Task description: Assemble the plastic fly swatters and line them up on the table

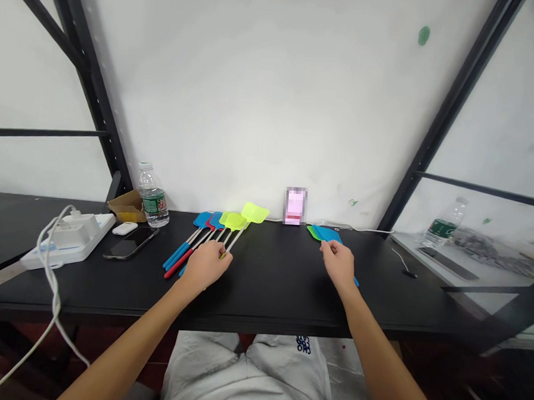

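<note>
My left hand (207,262) is closed around the shaft of a yellow-green fly swatter (254,212), whose head points toward the wall. Beside it lies a fanned row of several fly swatters with thin metal shafts: a blue swatter (201,220) at the left end, then red, blue and more yellow-green heads. Their blue and red handles (178,263) point toward me. My right hand (339,266) is closed over a blue fly swatter (330,234), its fingertips just below the head. A green swatter head (312,231) shows partly from under the blue one. The right hand hides most of both shafts.
Left on the black table (271,284) are a power strip (88,238) with white cables, a phone (131,243), a white case (124,228), a cardboard box (127,206) and a water bottle (154,200). A pixelated upright object (295,206) stands by the wall.
</note>
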Demonstrator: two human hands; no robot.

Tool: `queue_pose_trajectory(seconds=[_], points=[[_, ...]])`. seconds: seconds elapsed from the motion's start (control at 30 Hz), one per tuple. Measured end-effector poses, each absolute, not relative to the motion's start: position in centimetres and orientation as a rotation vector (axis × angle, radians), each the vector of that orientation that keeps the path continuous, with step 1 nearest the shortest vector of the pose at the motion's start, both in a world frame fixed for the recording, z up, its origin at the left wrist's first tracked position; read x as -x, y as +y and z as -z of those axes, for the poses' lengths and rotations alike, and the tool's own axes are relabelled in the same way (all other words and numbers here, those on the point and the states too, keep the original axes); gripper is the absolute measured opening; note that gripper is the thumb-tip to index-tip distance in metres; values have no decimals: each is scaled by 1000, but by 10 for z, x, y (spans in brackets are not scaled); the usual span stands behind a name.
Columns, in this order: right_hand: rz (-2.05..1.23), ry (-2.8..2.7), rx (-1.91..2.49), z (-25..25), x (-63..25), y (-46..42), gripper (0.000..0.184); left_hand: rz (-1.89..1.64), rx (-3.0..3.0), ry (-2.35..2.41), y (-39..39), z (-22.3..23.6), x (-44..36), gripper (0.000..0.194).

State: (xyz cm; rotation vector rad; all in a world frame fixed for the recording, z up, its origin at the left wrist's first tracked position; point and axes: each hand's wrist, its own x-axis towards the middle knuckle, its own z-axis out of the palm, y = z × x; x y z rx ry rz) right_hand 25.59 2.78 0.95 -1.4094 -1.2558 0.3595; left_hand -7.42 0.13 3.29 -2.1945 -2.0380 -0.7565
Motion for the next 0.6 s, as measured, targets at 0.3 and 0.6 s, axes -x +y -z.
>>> queue_pose_trajectory(seconds=[0.3,0.6], points=[[191,-1345,2225,-15,-288,33,34,517,2140,-2076,7,-19,76,26],[-154,-1351,2381,-5,-307,41,42,474,2122,-2086,5,-25,80,22]])
